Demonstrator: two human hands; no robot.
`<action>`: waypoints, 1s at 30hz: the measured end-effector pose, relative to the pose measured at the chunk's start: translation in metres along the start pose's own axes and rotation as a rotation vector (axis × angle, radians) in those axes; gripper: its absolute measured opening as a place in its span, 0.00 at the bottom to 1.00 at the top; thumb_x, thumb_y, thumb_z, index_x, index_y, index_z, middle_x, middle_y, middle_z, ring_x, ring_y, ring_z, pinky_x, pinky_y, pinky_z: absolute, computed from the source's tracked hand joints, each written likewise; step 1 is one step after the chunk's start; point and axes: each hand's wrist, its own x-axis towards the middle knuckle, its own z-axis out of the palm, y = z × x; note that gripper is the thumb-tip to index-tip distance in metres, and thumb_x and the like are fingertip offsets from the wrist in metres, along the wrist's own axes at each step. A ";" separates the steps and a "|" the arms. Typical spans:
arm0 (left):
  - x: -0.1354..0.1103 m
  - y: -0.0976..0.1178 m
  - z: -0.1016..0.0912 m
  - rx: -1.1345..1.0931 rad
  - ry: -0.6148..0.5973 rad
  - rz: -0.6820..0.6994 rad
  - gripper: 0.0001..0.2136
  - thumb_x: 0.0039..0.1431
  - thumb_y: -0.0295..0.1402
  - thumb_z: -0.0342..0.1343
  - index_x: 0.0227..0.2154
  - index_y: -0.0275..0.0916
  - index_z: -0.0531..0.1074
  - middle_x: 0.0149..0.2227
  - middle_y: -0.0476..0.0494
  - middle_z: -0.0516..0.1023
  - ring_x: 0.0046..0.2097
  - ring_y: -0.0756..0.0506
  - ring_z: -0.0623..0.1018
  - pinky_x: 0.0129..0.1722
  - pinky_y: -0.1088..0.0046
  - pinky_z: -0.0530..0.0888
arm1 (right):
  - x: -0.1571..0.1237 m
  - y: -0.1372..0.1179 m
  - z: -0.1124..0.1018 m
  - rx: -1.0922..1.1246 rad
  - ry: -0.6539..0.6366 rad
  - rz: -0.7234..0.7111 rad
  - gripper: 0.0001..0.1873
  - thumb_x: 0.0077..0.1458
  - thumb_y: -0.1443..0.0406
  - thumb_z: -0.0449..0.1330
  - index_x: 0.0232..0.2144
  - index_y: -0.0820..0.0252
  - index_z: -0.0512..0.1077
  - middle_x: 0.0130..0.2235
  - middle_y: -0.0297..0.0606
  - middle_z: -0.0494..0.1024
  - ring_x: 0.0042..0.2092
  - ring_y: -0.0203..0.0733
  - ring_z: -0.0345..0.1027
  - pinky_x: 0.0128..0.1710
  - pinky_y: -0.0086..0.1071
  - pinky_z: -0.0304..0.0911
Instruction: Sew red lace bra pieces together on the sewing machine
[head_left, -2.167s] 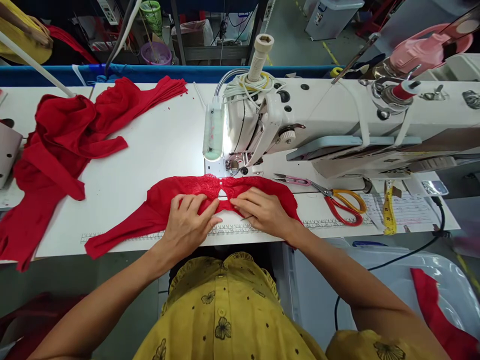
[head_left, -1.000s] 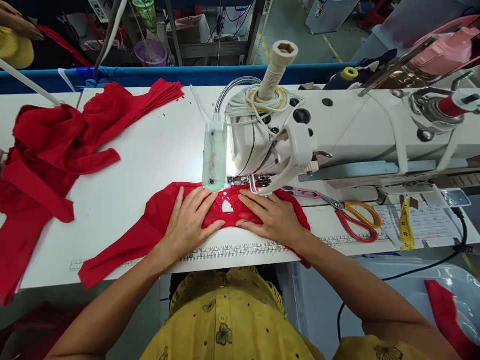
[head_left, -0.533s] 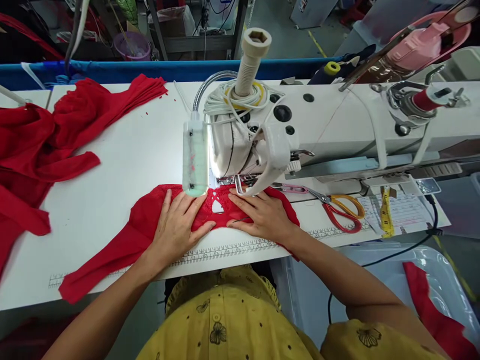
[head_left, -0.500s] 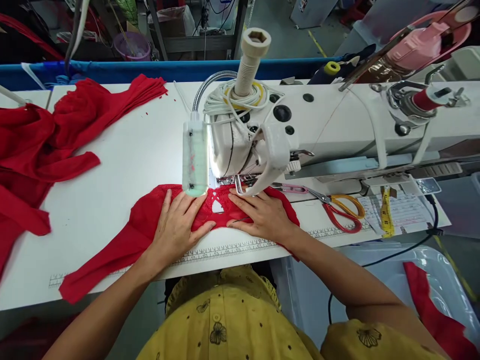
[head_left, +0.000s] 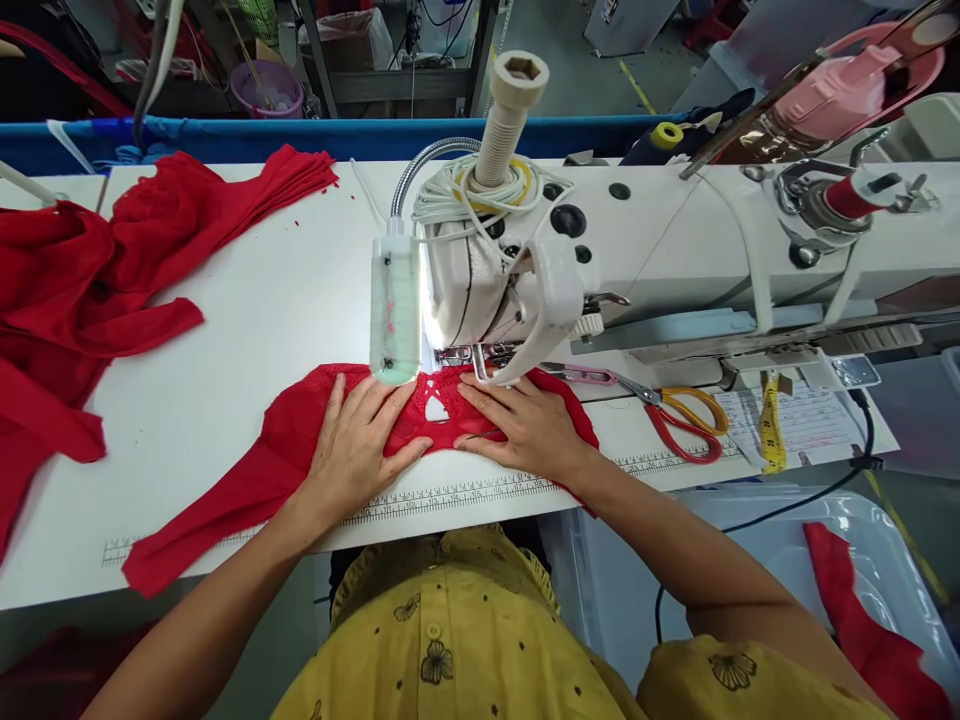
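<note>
A red lace garment piece (head_left: 285, 450) lies on the white sewing table (head_left: 247, 330), its top edge under the head of the white sewing machine (head_left: 637, 250). My left hand (head_left: 352, 450) lies flat on the fabric with fingers spread, just left of the needle area. My right hand (head_left: 525, 425) also rests flat on the fabric to the right of it. Between the two hands a small triangular opening in the lace shows. The needle itself is hidden behind the lamp (head_left: 394, 310) and the machine's guard.
A heap of red fabric (head_left: 90, 280) lies at the table's left. Scissors with orange and red handles (head_left: 682, 420), small pink snips (head_left: 581, 375) and a yellow tape measure (head_left: 772, 430) lie to the right. A clear plastic bin (head_left: 750, 570) holding red cloth stands at lower right.
Both hands have slid the red lace piece away from me, under the machine head. Fingers that were bunched at the centre now lie flat. The camera has leaned closer.
</note>
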 end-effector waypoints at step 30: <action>-0.059 0.041 -0.001 0.128 0.104 0.157 0.19 0.69 0.37 0.53 0.57 0.32 0.71 0.55 0.36 0.78 0.57 0.38 0.76 0.71 0.38 0.46 | 0.012 -0.036 -0.010 0.147 -0.045 -0.239 0.15 0.69 0.57 0.55 0.44 0.59 0.77 0.42 0.41 0.79 0.45 0.40 0.68 0.23 0.30 0.53</action>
